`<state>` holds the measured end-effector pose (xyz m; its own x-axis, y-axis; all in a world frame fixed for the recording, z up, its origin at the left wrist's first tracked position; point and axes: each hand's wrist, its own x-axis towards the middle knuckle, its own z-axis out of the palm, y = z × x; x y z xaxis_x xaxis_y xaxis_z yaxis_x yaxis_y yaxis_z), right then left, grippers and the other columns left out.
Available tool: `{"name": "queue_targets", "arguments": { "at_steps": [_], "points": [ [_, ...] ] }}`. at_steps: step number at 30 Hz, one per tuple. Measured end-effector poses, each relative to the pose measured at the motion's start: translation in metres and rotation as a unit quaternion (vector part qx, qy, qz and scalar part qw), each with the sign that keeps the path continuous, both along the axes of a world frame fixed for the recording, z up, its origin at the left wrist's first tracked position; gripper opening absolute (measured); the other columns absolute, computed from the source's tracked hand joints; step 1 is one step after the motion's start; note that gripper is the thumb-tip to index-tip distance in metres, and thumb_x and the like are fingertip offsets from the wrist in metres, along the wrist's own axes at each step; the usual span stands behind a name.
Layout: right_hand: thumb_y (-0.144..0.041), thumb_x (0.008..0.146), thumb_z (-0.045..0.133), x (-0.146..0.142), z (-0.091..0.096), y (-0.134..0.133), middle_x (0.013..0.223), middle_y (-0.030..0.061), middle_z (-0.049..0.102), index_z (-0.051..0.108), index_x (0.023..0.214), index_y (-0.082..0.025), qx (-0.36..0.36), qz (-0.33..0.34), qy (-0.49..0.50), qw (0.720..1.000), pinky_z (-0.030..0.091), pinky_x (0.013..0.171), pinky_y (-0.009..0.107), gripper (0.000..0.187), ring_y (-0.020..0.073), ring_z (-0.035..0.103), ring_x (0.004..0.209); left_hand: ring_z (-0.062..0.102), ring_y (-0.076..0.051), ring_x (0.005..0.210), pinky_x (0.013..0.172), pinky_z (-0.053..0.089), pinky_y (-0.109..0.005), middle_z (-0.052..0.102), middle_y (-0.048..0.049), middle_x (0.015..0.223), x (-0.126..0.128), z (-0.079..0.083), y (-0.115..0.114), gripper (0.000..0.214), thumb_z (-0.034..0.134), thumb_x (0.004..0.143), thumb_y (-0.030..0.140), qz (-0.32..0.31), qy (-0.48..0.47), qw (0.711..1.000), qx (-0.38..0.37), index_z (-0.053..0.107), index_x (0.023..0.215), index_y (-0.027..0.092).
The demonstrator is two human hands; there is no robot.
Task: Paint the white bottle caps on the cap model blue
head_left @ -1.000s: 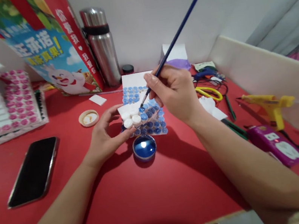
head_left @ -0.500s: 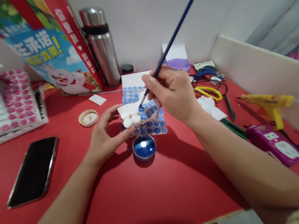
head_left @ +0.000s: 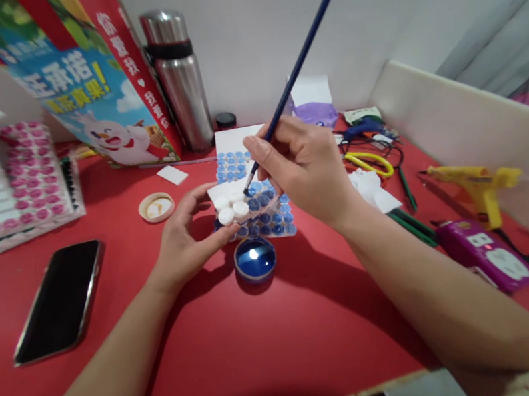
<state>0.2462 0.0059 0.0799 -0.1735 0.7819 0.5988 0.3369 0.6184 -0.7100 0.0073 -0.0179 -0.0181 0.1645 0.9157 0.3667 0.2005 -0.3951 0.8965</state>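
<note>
My right hand [head_left: 303, 168] grips a thin dark-blue paintbrush [head_left: 302, 56], its handle slanting up to the right. The bristles touch the small round pieces of a craft model [head_left: 261, 209], some blue, several at the left still white. Around the model's left edge curls my left hand [head_left: 189, 234], thumb in front and fingers behind. Just in front of the model stands an open round pot of blue paint [head_left: 255, 261]. Its surface reflects a bright light. Part of the model's back is hidden by my right hand.
A phone [head_left: 58, 301] and a round lid [head_left: 156, 207] lie to the left. Behind stand a steel flask [head_left: 179, 84], a printed bag [head_left: 95, 98] and a pink-and-white model [head_left: 32, 176]. On the right are a yellow glue gun [head_left: 480, 185], a purple power box [head_left: 486, 252] and cables.
The brush and my right hand have shifted slightly left, and the brush tip sits a little lower. My left hand stays on the model.
</note>
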Motion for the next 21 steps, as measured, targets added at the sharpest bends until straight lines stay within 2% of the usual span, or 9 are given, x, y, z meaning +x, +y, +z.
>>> {"name": "queue_targets", "arguments": {
  "at_steps": [7,17,21],
  "points": [
    [-0.048,0.115,0.077,-0.001,0.006,-0.006,0.074,-0.0031,0.058,0.066,0.090,-0.027,-0.016,-0.020,-0.013,1.000,0.049,0.062,0.030,0.034,0.0157,0.059,0.069,0.077,-0.037,0.137,0.126,0.059,-0.058,0.080,-0.0138,0.152,0.000,0.001,0.000,0.074,0.102,0.087,0.057,0.008,0.006,1.000,-0.001,0.075,0.149,0.028],
    [-0.043,0.115,0.077,0.000,0.010,-0.006,0.072,-0.0031,0.055,0.063,0.084,-0.027,-0.007,-0.024,-0.019,1.000,0.046,0.063,0.031,0.038,0.0155,0.057,0.068,0.076,-0.036,0.137,0.126,0.060,-0.058,0.080,-0.0136,0.152,0.000,0.003,-0.001,0.073,0.102,0.087,0.055,0.009,0.009,1.000,-0.006,0.075,0.149,0.028],
    [-0.052,0.113,0.079,0.005,0.012,-0.003,0.070,-0.0031,0.057,0.062,0.081,-0.027,0.005,-0.007,-0.008,1.000,0.045,0.062,0.032,0.044,0.0153,0.056,0.066,0.076,-0.036,0.138,0.126,0.059,-0.057,0.079,-0.0141,0.152,0.000,0.003,0.000,0.073,0.101,0.088,0.053,0.006,0.009,1.000,-0.005,0.074,0.151,0.027]
  ]
}}
